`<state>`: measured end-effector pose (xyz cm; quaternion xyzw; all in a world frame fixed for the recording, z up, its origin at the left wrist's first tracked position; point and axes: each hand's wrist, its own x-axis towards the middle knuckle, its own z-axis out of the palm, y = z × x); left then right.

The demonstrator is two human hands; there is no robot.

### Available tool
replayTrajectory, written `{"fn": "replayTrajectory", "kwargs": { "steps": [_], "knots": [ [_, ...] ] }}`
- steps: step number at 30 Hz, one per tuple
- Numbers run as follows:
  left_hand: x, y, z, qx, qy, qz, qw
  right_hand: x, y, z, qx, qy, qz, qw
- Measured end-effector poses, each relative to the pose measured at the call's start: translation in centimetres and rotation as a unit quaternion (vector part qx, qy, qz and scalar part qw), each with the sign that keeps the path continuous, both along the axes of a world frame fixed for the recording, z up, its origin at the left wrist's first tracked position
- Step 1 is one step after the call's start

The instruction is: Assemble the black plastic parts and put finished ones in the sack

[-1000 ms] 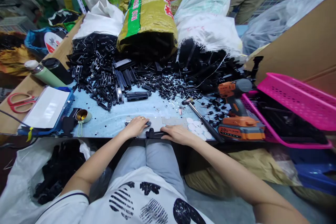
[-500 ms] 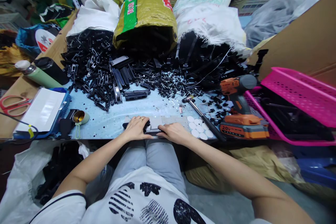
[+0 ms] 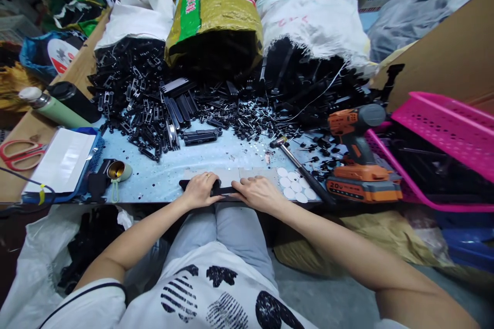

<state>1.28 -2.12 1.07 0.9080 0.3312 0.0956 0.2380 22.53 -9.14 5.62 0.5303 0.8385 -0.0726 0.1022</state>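
At the near edge of the table (image 3: 231, 157), seen from the head camera, I have both hands on one long black plastic strip (image 3: 223, 191) that lies crosswise just in front of my lap. My left hand (image 3: 200, 190) is curled closed over the strip's left half, and the strip's tip pokes out past the knuckles. My right hand (image 3: 260, 193) lies palm down over the right end with its fingers pointing left. I cannot tell whether it grips the strip or only presses on it. The two hands are close together, with a short bare stretch of strip between them. Just right of my right hand sits a cluster of white discs (image 3: 294, 185), and beside them a hammer (image 3: 299, 167) lies slanted, its head pointing away from me. An orange cordless drill (image 3: 358, 157) stands further right, next to a pink basket (image 3: 443, 133). Across the far side of the table spreads a heap of black parts (image 3: 185, 105), spilling from a yellow sack (image 3: 216, 10) and white bags. Off to my left are a small brass cup (image 3: 118, 170), a green bottle (image 3: 54, 108) and red scissors (image 3: 19, 151).
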Motion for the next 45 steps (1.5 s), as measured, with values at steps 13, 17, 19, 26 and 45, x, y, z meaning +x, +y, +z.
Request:
{"fn": "replayTrajectory", "kwargs": {
  "steps": [13, 17, 19, 26, 45],
  "knots": [
    [6.6, 9.3, 1.8, 0.045, -0.002, 0.086, 0.995, 5.4, 2.3, -4.0, 0.043, 0.12, 0.055, 0.99],
    [11.2, 18.1, 2.3, 0.073, 0.078, 0.233, 0.967, 7.1, 4.8, -3.0, 0.043, 0.109, -0.053, 0.992],
    [13.2, 20.3, 1.9, 0.068, 0.1, 0.221, 0.968, 8.3, 7.9, -2.2, 0.078, 0.075, -0.203, 0.973],
    [15.3, 20.9, 0.7, 0.07, 0.098, 0.207, 0.971, 9.3, 17.0, -2.5, 0.053, 0.053, -0.355, 0.932],
    [-5.1, 4.3, 1.0, 0.051, -0.185, 0.207, 0.959, 2.0, 4.7, -3.8, 0.014, 0.462, -0.215, 0.86]
  ]
}}
